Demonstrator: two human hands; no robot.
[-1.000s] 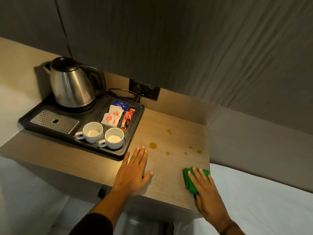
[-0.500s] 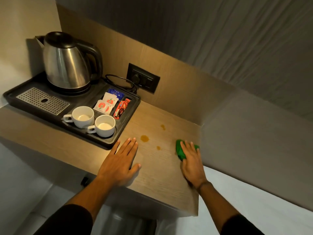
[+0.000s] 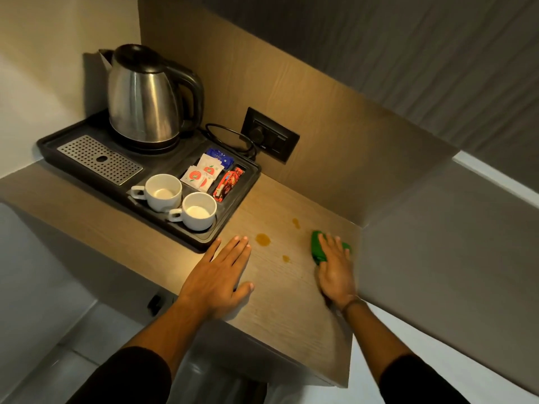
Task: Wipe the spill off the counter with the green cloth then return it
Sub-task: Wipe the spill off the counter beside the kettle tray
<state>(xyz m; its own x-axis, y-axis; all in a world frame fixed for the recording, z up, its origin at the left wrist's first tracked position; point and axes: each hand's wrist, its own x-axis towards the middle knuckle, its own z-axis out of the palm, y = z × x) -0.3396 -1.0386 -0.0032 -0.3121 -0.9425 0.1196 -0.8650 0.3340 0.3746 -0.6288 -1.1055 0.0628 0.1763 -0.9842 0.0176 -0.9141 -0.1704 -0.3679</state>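
Observation:
The green cloth (image 3: 317, 248) lies on the wooden counter (image 3: 280, 304) near its right edge, pressed flat under the fingers of my right hand (image 3: 335, 269). Brown spill spots remain on the wood: a larger drop (image 3: 263, 239), a smaller one (image 3: 286, 258) and a streak (image 3: 296, 223) further back, all left of the cloth. My left hand (image 3: 217, 277) rests palm down with fingers spread on the counter, just in front of the black tray and beside the larger drop. It holds nothing.
A black tray (image 3: 233, 231) at the left carries a steel kettle (image 3: 144, 97), two white cups (image 3: 163, 192) (image 3: 199, 210) and sachets (image 3: 204, 174). A wall socket (image 3: 271, 138) with a cable sits behind. A grey panel bounds the counter's right side.
My right hand has slid the cloth from the counter's front right corner back toward the spill spots; the two spots at the right no longer show. My left hand stays flat. The camera tilted.

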